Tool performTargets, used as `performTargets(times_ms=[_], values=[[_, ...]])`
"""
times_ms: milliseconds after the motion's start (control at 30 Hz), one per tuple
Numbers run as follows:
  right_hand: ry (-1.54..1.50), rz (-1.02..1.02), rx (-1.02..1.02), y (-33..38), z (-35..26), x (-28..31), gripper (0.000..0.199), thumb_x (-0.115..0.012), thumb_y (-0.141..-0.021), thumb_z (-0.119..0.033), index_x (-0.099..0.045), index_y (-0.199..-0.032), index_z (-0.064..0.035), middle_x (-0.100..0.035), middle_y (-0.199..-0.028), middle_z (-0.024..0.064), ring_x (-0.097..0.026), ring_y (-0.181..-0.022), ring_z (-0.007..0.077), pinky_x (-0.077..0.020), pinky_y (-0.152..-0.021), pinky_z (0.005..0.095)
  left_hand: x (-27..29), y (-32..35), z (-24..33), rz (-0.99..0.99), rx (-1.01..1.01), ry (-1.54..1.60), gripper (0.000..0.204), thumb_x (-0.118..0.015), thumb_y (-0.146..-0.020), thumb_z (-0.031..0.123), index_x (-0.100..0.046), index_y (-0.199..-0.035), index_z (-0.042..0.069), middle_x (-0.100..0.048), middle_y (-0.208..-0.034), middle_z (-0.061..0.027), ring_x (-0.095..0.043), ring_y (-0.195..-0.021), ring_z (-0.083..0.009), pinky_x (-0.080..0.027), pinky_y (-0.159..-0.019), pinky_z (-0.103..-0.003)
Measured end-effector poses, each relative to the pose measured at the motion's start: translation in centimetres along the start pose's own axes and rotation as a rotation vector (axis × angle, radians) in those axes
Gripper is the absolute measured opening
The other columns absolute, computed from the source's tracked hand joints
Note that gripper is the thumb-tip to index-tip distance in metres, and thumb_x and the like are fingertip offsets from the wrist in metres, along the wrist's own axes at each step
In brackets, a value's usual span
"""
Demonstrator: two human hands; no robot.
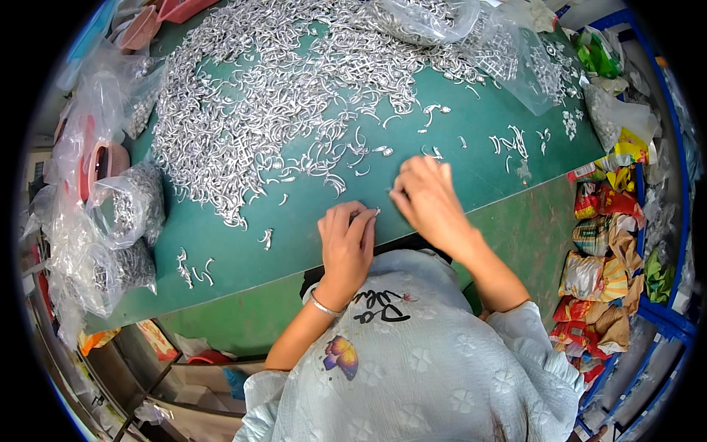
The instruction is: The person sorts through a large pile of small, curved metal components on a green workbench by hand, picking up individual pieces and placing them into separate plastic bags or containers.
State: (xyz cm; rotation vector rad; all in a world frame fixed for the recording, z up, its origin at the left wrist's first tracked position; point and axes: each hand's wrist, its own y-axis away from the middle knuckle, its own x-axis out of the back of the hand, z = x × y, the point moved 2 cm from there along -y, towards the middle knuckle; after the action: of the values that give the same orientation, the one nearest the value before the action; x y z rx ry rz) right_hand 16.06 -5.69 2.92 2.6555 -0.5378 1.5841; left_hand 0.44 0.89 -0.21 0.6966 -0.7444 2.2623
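A wide heap of small, curved silvery pieces [243, 110] covers much of the green table [456, 110]. At the near edge, my left hand [345, 239] is closed in a pinch, with the tip of a tiny silvery piece [378, 211] showing at its fingertips. My right hand [428, 197] hovers just to the right, a short gap away, its fingers curled together and slightly blurred. Whatever its pinch holds is too small to name. Beyond the hands lie several loose curved pieces [358, 144] in front of the heap.
Clear plastic bags [129, 210] filled with silvery pieces stand along the left edge, beside a pink container [107, 166]. Another open bag [515, 62] lies at the far right. Small clusters [193, 269] sit near both front corners. Colourful packages [589, 276] fill a blue rack [666, 320] at right.
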Motion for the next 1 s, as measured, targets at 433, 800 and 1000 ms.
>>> performTargets(times_ms=[433,800,1000], values=[[0.187,0.185,-0.056,-1.5,4.4,1.4,0.012,-0.069,-0.076,-0.005,-0.061,-0.084,-0.0038,-0.055,-0.098,0.0086,-0.048,-0.093,0.0287,-0.0359,-0.078,0.0392,-0.8,-1.3,0.4,-0.177,-0.144,-0.053,0.027,-0.064,-0.079,-0.002,-0.063,-0.105,0.006,-0.057,-0.108,-0.0065,-0.054,-0.101,-0.0265,-0.038,-0.085,-0.038],[-0.213,0.279,-0.107,2.5,2.4,1.6,0.022,-0.072,-0.078,-0.010,-0.061,-0.095,-0.0026,-0.057,-0.091,0.0119,-0.053,-0.088,0.0308,-0.0410,-0.077,0.0410,-0.4,-1.3,1.7,-0.106,-0.080,0.011,0.034,-0.062,-0.082,0.000,-0.058,-0.116,0.002,-0.054,-0.119,-0.0115,-0.050,-0.114,-0.0302,-0.040,-0.092,-0.042],[-0.001,0.215,-0.180,2.3,3.9,0.8,0.013,-0.066,-0.080,-0.002,-0.059,-0.091,-0.0004,-0.058,-0.089,0.0141,-0.054,-0.085,0.0346,-0.0433,-0.075,0.0425,-1.8,-1.1,1.4,-0.269,-0.147,0.068,0.037,-0.064,-0.080,-0.001,-0.058,-0.116,0.004,-0.054,-0.121,-0.0118,-0.050,-0.117,-0.0329,-0.037,-0.101,-0.049]])
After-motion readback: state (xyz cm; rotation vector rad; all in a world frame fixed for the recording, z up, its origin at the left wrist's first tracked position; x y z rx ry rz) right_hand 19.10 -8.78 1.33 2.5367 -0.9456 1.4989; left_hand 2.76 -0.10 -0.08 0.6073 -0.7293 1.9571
